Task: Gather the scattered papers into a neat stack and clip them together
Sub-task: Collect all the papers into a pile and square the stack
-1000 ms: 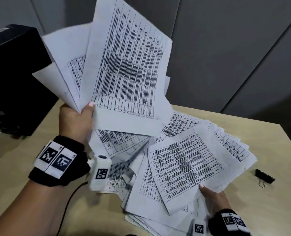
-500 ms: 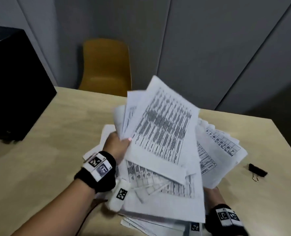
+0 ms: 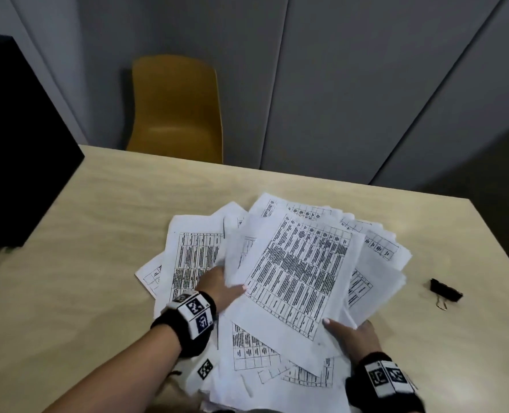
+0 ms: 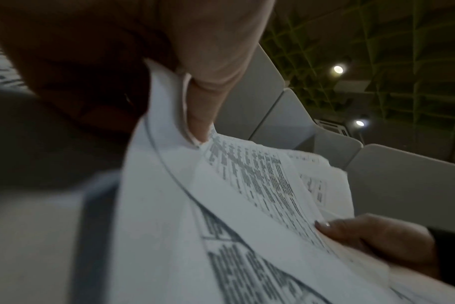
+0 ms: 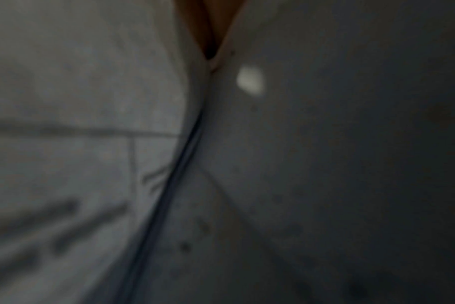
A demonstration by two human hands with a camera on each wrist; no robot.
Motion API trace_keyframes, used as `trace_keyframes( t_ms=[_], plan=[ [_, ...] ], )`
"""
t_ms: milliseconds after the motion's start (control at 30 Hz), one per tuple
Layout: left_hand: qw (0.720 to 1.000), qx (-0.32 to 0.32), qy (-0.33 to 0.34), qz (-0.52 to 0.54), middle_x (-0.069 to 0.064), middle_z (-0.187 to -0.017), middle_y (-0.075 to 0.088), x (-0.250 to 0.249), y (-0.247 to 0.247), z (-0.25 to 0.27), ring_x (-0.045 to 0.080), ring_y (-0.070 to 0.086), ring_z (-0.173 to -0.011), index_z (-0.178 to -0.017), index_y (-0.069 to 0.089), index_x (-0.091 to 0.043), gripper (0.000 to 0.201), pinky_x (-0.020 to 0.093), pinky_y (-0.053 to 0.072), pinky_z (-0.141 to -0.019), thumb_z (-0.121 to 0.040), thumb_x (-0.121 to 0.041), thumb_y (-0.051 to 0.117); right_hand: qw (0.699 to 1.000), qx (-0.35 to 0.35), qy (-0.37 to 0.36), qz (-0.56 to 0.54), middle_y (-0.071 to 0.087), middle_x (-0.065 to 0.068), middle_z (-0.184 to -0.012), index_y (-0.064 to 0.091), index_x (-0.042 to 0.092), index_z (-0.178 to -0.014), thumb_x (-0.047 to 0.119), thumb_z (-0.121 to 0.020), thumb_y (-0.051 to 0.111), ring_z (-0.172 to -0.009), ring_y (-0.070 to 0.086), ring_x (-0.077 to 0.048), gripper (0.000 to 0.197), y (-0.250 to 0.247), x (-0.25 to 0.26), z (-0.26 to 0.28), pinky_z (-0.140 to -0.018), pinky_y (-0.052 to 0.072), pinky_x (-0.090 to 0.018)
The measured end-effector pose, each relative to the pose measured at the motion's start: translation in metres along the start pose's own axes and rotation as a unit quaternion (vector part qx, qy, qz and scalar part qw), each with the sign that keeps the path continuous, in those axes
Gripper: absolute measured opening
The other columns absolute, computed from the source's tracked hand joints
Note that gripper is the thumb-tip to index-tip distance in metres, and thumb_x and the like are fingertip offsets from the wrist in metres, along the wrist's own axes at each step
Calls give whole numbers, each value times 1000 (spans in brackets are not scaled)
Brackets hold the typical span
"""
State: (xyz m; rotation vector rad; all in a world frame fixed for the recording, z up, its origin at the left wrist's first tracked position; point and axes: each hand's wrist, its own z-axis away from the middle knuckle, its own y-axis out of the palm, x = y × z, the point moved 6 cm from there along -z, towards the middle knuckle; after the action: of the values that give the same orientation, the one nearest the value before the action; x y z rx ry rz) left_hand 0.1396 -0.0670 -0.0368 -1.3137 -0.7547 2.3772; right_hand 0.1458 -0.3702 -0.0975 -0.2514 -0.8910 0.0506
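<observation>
Both hands hold the papers (image 3: 301, 272) from opposite sides, likely to square them: the left hand (image 3: 217, 289) pinches the left edge, the right hand (image 3: 353, 333) grips the near right corner. The sheets lie fanned mid-surface (image 3: 98, 234); the clip (image 3: 445, 293) waits right.

A: What does the right wrist camera give?

B: Mostly blur. Paper (image 5: 78, 144) fills the frame from nine o'clock to the centre, pale grey, with faint ruled lines and smeared dark print toward seven o'clock.

A: And the other half?

B: A darker sheet (image 5: 325, 164) from the centre out to three o'clock. A dark edge runs between them from twelve down to seven.

A: Any hand?

B: A sliver of skin (image 5: 208, 24) at twelve o'clock, wedged between the two. Just below it, a small bright spot (image 5: 249, 80); I cannot tell what it is.
</observation>
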Motion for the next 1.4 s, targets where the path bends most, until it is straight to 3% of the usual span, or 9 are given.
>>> trace_keyframes(
  t_ms=[133,200,333,567,700,800,967,1267,1400],
  plan=[
    [980,-175,21,91,9,-113,64,21,-54,-20,28,59,-107,-119,56,-15,46,32,46,-88,-80,-35,68,999,-11,43,3,68,-3,-58,51,3,-101,30,-61,84,-46,59,-12,59,-10,-9,-4,-50,45,-23],
    [974,-225,-33,-19,18,-127,53,44,-78,-33,36,47,-119,-130,45,-14,65,42,41,-97,-75,-38,70,999,5,49,-22,72,-11,-84,49,3,-120,35,-58,85,-65,62,-14,79,-11,-11,-1,-69,47,-28],
    [968,-136,-107,-182,14,-140,32,77,-86,-40,36,28,-129,-140,19,-21,100,47,32,-102,-63,-45,78,994,39,55,-80,52,-15,-135,42,-1,-133,43,-49,85,-122,49,-27,104,-8,3,19,-97,36,-43],
    [977,-27,-109,-180,15,-133,42,82,-74,-38,37,48,-120,-141,16,-21,118,41,41,-98,-48,-36,88,984,60,75,-149,59,-6,-128,55,2,-124,23,-69,74,-101,51,-15,62,-4,14,33,-98,28,-38],
    [992,-46,-104,-59,17,-128,55,85,-67,-24,31,55,-112,-134,30,-7,83,30,42,-85,-67,-9,78,989,42,65,-127,50,-13,-138,51,-3,-126,35,-66,78,-129,43,-28,77,-3,15,37,-107,23,-44],
    [986,39,-97,127,16,-107,68,93,-42,-4,26,64,-93,-119,51,0,46,35,50,-86,-77,6,66,995,7,32,-93,58,-11,-122,53,-4,-123,57,-19,85,-114,51,-26,125,-5,17,37,-99,31,-42],
    [927,157,-153,305,-3,-53,66,87,-16,23,8,60,-41,-86,58,-9,17,16,45,-40,-90,-26,57,998,25,32,-39,68,-15,-102,51,-5,-124,3,-77,70,-75,65,-19,51,6,22,34,-70,48,-30],
    [923,67,-126,358,23,-109,68,86,-14,13,30,65,-97,-93,68,-3,42,50,42,-101,-53,0,83,996,-5,-39,81,60,-14,-86,51,8,-104,2,-84,50,-65,58,-25,21,59,27,42,-49,49,-27],
    [953,23,-100,283,27,-116,61,82,-14,11,29,58,-97,-113,58,9,43,37,43,-95,-71,14,67,978,-74,-107,161,51,-12,-107,39,27,-78,6,-78,49,-91,58,-29,23,59,38,51,-81,57,-38]
  ],
)
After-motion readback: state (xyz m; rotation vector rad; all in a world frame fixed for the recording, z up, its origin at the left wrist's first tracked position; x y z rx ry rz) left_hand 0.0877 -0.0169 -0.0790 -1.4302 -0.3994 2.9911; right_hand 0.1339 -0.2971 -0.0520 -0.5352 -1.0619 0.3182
